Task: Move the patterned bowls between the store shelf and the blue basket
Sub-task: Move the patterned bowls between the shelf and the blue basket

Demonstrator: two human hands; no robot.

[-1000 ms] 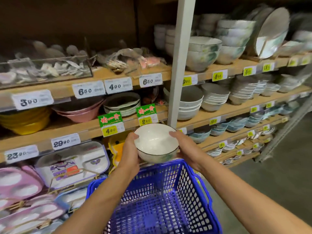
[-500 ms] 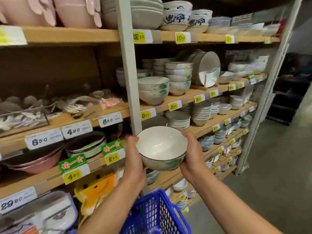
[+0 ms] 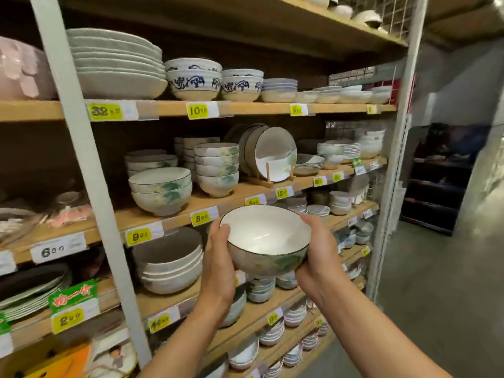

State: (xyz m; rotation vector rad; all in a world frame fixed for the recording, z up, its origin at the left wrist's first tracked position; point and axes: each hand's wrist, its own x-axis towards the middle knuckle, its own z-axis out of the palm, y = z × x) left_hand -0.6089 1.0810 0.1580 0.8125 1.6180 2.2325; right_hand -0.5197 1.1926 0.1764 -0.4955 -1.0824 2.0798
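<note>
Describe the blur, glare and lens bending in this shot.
Head view: the held bowl is fairly sharp, with soft glare inside it; the white shelf post leans, bent by the wide lens; the aisle wall at the right edge is smeared; the shelf back lies in shadow.

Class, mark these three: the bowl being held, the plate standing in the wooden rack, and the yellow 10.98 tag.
held bowl (image 3: 266, 233): head view, white inside.
standing plate (image 3: 275, 154): head view, middle of its face.
yellow tag (image 3: 197, 110): head view, printed digits.
</note>
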